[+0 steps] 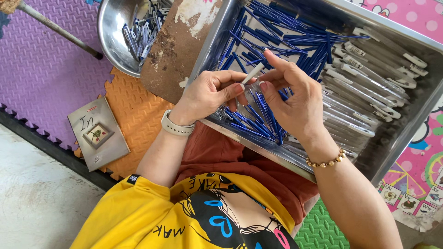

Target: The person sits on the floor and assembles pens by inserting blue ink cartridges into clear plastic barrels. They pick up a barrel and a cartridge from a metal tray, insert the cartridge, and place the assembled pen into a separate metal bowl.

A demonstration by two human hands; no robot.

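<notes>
My left hand [210,94] and my right hand [295,99] meet over a large steel tray [406,124] resting on my lap. Together they pinch a clear pen barrel with a white cap [253,74] between the fingertips. My right hand also holds a bundle of blue refills [263,117] fanned out under the palm. The tray holds a heap of loose blue refills [277,32] at its far left and several clear pen barrels with white caps [369,78] stacked at the right.
A round steel bowl [113,37] with several assembled pens sits at top left beside a worn brown board [173,46]. A small grey book [98,133] lies on orange and purple foam mats. A metal rod [55,28] crosses the top left corner.
</notes>
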